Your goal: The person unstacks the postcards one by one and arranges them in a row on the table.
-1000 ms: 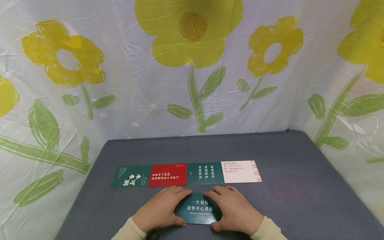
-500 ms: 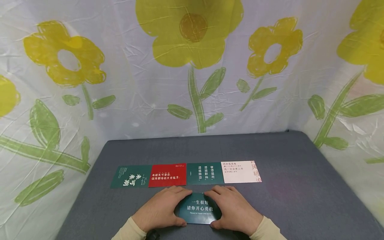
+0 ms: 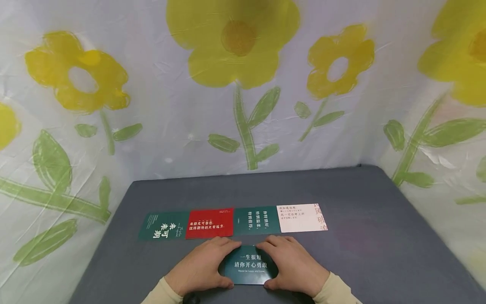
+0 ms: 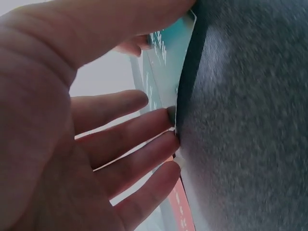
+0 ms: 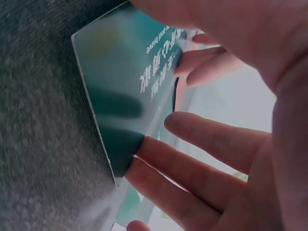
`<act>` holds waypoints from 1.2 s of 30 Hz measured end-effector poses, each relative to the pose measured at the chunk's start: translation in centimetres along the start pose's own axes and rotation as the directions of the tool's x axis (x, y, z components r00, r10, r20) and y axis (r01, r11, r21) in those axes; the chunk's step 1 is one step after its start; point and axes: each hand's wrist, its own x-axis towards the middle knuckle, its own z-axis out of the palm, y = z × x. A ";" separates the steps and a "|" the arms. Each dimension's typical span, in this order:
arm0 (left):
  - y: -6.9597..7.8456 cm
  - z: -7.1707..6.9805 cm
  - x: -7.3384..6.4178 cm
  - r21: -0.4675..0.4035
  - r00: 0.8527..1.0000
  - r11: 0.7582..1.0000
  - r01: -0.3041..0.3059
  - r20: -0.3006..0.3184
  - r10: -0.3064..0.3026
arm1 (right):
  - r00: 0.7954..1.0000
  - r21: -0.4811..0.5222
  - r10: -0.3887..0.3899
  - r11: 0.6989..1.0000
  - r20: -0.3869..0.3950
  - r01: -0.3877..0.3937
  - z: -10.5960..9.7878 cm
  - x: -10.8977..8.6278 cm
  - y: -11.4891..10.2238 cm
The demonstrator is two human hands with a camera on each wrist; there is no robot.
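Note:
A dark green postcard [image 3: 248,270] with white lettering lies at the front middle of the table, its text facing me. At its left end my left hand [image 3: 203,266] arches over it, thumb at the near edge and fingers at the far edge. My right hand [image 3: 294,266] holds the opposite end in the same way. In the left wrist view, the left fingertips meet the card's far side near a corner. The right wrist view shows the green card [image 5: 110,91] with two right fingertips against its edge and the index finger raised over it.
Just beyond the hands, a row of postcards lies edge to edge: a green one [image 3: 163,225], a red one [image 3: 210,223], another green one [image 3: 256,220] and a white one [image 3: 302,218]. A flower-printed curtain [image 3: 171,126] surrounds the grey table [image 3: 364,253].
Both hands keep their hold at the two ends of the green card. The whole head view has shifted slightly; the cards in the row have not moved.

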 end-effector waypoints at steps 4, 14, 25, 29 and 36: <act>0.6 0.3 0.2 0.000 1.000 1.000 0.013 -0.001 -0.013 | 1.000 0.026 0.004 1.000 0.002 -0.004 -0.2 -0.3 0.4; 4.4 0.4 6.1 0.055 0.995 0.997 -0.050 -0.086 0.054 | 0.994 0.075 0.087 0.994 -0.070 -0.082 -3.4 -2.7 5.5; 10.0 1.0 16.2 0.147 0.974 0.976 -0.159 -0.139 0.180 | 0.979 0.102 0.193 0.977 -0.070 -0.185 -7.1 -5.4 14.4; 11.7 1.2 19.6 0.163 0.971 0.972 -0.166 -0.142 0.190 | 0.969 0.139 0.239 0.963 -0.058 -0.229 -8.3 -6.0 17.3; 14.4 2.1 24.0 0.191 0.977 0.971 -0.143 -0.131 0.170 | 0.955 0.172 0.297 0.942 -0.025 -0.288 -8.8 -6.9 21.8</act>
